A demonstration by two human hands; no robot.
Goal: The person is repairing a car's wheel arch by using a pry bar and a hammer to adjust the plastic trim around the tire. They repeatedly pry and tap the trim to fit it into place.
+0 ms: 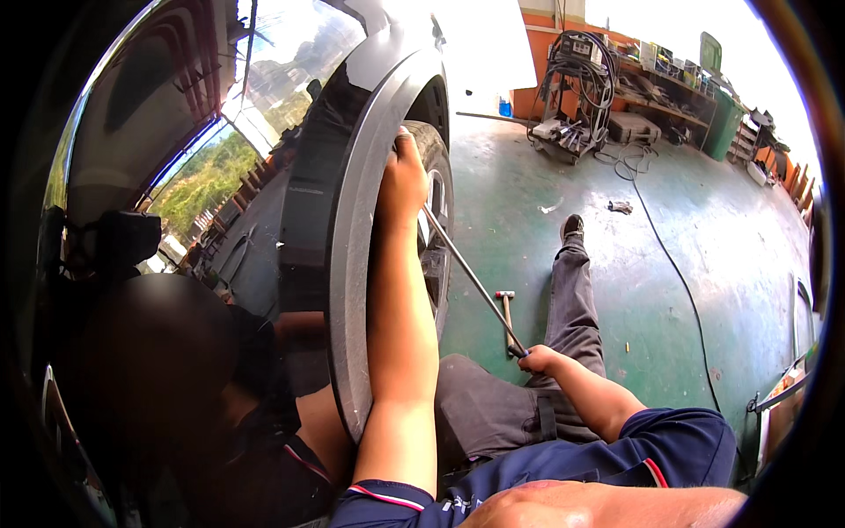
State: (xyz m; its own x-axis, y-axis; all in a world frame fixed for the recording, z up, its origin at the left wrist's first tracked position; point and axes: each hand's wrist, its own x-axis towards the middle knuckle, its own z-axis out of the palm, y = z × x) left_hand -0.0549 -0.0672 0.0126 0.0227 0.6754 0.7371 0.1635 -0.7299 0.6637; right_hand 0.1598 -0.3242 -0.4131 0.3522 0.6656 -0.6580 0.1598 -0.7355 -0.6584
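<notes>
A long thin metal rod (pixel 473 275) slants up from my right hand (pixel 540 359), which is closed round its dark lower end. Its upper end passes behind my left wrist, out of sight. My left hand (pixel 404 180) is raised at the wheel arch of a dark car, between the grey arch trim (pixel 350 264) and the tyre (pixel 433 145). Those fingers look curled in toward the arch, and what they hold is hidden. Beside the rod, a hammer (pixel 505 308) with a wooden handle lies on the floor.
The glossy dark car body (pixel 304 238) fills the left side and mirrors the surroundings. My outstretched leg (pixel 574 290) lies on the green floor (pixel 647 326). A black cable (pixel 673 264) runs across it from a wheeled cart (pixel 576 97). Shelves (pixel 664 97) and a green bin (pixel 722 123) stand behind.
</notes>
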